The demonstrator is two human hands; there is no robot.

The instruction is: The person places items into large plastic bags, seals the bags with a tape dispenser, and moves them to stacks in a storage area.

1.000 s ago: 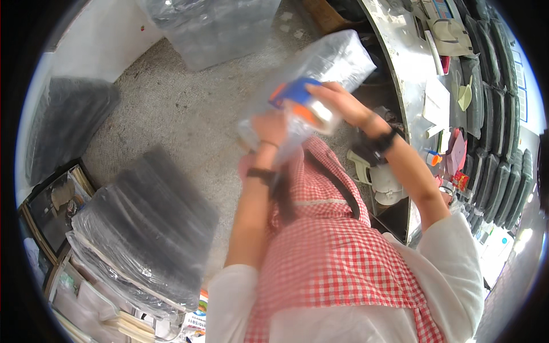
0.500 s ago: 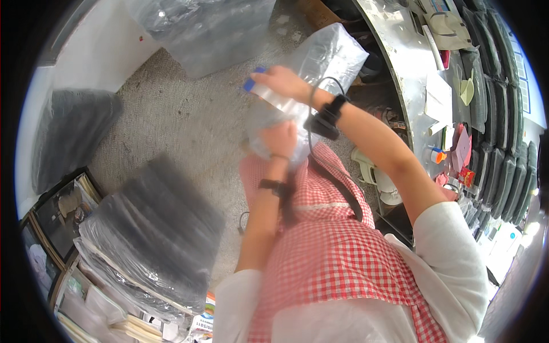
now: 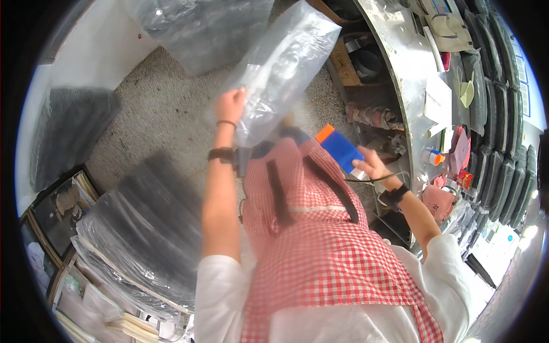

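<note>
My left hand (image 3: 230, 107) is closed on the near left edge of a plastic-wrapped package (image 3: 280, 68). Long and shiny, the package slants up and away to the right, above the floor in front of my apron. My right hand (image 3: 374, 166) grips a blue, flat-sided tape dispenser (image 3: 342, 151) with an orange end. It is held by its near end, apart from the package and beside my right hip. What lies inside the clear plastic looks whitish and cannot be made out.
A metal worktop (image 3: 394, 57) curves along the right, with papers and an orange-and-white cup (image 3: 436, 157). Dark wrapped bundles (image 3: 503, 97) line the far right. Plastic-covered dark stacks (image 3: 154, 228) stand at left. A cardboard box (image 3: 343, 63) sits under the worktop.
My right hand has moved from over the package down to the right with the dispenser. My left hand has moved up and left, and the package has shifted farther away.
</note>
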